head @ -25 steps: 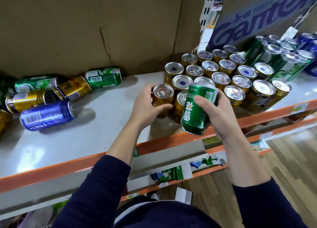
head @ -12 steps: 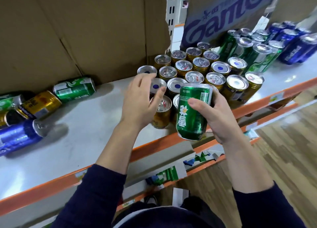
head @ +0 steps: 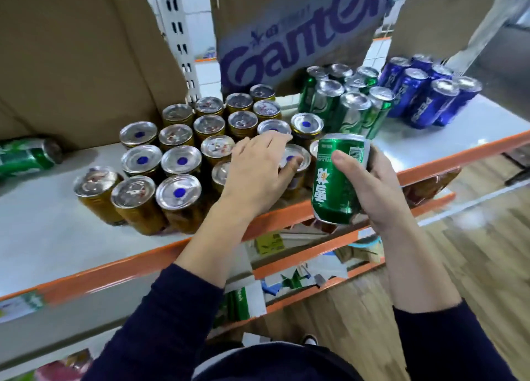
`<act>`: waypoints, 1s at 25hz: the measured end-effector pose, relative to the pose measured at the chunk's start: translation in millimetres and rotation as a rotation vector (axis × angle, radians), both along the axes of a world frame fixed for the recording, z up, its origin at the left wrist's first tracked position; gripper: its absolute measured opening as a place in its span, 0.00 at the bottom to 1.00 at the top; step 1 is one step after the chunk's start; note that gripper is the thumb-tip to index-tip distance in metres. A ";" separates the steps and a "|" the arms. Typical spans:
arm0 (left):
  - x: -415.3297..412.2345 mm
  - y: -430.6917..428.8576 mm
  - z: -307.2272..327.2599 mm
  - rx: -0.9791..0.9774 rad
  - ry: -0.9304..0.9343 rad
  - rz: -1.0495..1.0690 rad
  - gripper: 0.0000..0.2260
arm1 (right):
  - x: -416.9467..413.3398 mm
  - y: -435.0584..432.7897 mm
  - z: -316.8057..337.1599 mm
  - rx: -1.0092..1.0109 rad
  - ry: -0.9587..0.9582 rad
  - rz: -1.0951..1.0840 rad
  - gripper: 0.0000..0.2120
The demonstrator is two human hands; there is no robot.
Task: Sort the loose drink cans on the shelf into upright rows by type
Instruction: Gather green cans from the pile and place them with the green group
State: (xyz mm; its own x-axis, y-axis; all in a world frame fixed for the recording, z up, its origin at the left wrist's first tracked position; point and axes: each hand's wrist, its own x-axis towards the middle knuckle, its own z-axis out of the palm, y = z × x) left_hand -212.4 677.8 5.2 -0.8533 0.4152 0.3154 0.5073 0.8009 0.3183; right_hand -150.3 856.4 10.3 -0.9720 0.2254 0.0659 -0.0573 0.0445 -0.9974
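Green can (head: 337,180) is off the shelf (head: 57,237), held just right of the gold block (head: 180,162), by its front-right corner. My right hand (head: 372,191) has it: thumb across the label, fingers wrapped round the back, can tipped a bit. Left hand (head: 258,174) lies on the block's front-right lids, fingers fairly straight & spread, wrapping nothing I can see.

The block stands upright in several rows, tidy exc. the front-left cans, which look staggered. Right of the block & further back stand the greens (head: 352,108), then the blues (head: 424,93) beyond them, all upright. Well left of the block a stray (head: 25,154), green, lies on its side at the frame edge; can't tell if more lie past it.

My read: mostly done. Left to do: stand the held can w/ the greens, fetch the stray, maybe square up the block's front-left.
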 end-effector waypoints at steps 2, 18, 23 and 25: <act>-7.2 39.8 1.1 -0.011 0.000 0.015 0.20 | -7.0 44.8 -1.8 0.057 -0.003 -0.004 0.25; -47.3 101.8 -22.4 -0.055 -0.011 0.373 0.21 | -120.9 158.6 -53.8 0.606 0.150 -0.175 0.36; -46.4 103.1 -22.5 -0.041 0.010 0.371 0.21 | -125.5 167.7 -55.3 0.635 0.116 -0.140 0.36; -43.7 103.8 -22.3 0.002 0.037 0.374 0.20 | -119.6 167.7 -54.6 0.747 0.132 -0.153 0.35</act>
State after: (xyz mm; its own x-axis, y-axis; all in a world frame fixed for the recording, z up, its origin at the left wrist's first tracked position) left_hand -256.1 781.5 -17.1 -0.9340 0.0759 0.3491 0.1907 0.9323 0.3074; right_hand -269.9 1024.0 -44.3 -0.9071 0.2070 0.3666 -0.1125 0.7200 -0.6848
